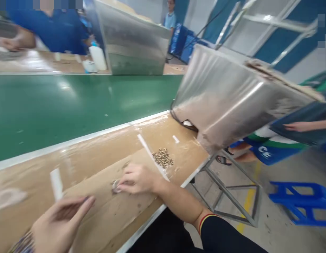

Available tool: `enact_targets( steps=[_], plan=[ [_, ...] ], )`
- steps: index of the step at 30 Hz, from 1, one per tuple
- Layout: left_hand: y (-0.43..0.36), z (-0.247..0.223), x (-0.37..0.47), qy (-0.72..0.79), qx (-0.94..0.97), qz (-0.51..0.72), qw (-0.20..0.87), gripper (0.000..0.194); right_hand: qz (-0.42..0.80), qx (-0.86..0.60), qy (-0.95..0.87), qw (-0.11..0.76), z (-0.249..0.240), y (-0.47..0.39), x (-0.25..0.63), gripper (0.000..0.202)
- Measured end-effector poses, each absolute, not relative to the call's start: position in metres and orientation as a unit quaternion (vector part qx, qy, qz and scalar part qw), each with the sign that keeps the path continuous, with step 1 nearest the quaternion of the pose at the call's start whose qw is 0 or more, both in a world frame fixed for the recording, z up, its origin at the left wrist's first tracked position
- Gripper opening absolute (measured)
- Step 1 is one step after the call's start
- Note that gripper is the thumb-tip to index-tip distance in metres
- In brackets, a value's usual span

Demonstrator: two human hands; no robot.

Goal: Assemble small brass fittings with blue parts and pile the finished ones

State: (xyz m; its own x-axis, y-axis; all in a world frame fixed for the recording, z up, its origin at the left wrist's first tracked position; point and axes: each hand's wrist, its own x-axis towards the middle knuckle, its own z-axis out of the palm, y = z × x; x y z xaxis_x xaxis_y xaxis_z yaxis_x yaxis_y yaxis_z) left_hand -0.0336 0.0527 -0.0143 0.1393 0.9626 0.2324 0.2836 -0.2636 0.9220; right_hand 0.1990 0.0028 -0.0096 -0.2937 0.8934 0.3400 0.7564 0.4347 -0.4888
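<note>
My right hand rests low over a brown cardboard sheet, thumb and fingertips pinched on a small round silvery piece. The piece is blurred, and I cannot tell its kind. At the lower left, my left hand hovers above the cardboard with its fingers curled and the thumb drawn to the fingertips. A dark speck shows at those tips, too small to name. Beyond my right hand lies a heap of small brass-coloured parts, beside a white tape strip.
A green conveyor belt runs past the table's far edge. A large metal box stands at the table's right end. Across the belt are a worker in blue, a white bottle and another metal box. A blue stool stands right.
</note>
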Motion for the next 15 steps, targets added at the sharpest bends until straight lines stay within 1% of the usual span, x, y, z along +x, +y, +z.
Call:
enact_targets(
  steps=[2, 4, 7, 11, 15],
  plan=[
    [0.047, -0.005, -0.030, 0.498, 0.607, 0.458, 0.417, 0.024, 0.111, -0.523, -0.777, 0.334, -0.008, -0.002, 0.200, 0.023],
    [0.045, 0.002, -0.025, 0.495, 0.590, 0.460, 0.442, 0.025, 0.113, -0.510, -0.763, 0.381, -0.006, -0.007, 0.202, 0.025],
    [0.045, 0.005, -0.020, 0.480, 0.596, 0.459, 0.451, 0.026, 0.126, -0.496, -0.749, 0.421, -0.002, -0.010, 0.205, 0.021],
    [0.045, 0.001, -0.020, 0.452, 0.617, 0.449, 0.462, 0.022, 0.131, -0.503, -0.746, 0.417, 0.002, -0.012, 0.207, 0.016],
    [0.044, 0.000, -0.019, 0.431, 0.638, 0.455, 0.447, 0.021, 0.135, -0.517, -0.740, 0.408, 0.002, -0.013, 0.207, 0.014]
  ],
)
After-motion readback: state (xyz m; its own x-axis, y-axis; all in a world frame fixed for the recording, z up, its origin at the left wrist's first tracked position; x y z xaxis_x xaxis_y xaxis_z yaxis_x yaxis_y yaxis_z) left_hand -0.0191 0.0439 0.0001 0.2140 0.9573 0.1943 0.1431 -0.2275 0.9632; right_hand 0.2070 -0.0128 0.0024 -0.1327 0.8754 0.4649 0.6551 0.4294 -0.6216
